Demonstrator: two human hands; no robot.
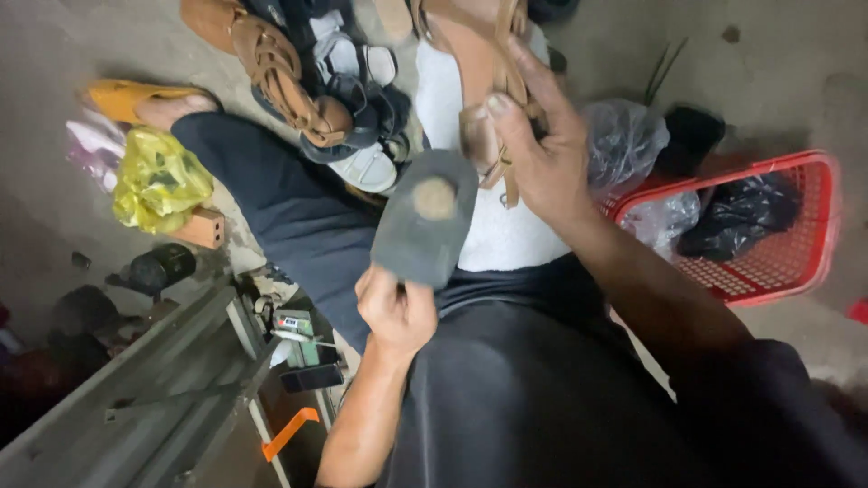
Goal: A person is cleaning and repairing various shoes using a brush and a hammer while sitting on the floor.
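L hand [395,312] pinches the near edge of a grey sole piece [425,217], thumb on top, fingers curled under. The piece is flat, rounded, w/ a worn tan spot near its middle, held up over the lap and angled toward the sandal. R hand [533,154] is closed round a tan strappy sandal [479,81], thumb pressed across the straps, fingers wrapped behind; sandal sits just past the grey piece, edges near or touching, can't tell which.

Handling, as a judgement: sole piece looks like thin rubber, light, bendy, prob. grippy not slick; an edge pinch is enough, though it may flop if held only at one end, so a hold nearer the middle would steady it. Sandal is light too, the sole stiffish, straps soft and loose; best gripped by the sole/waist rather than straps, which would let it swing.

Around: pile of shoes [348,99] on the floor ahead (brown woven sandal, dark and white ones), orange slipper [136,95] on a foot at left, yellow bag [158,181] beside it, small wood block [201,228]. Red basket [796,262] at right holds black and clear plastic bags. Metal rails and an orange-handled tool [287,432] lie lower left. White cloth [506,230] over the knee under the hands.
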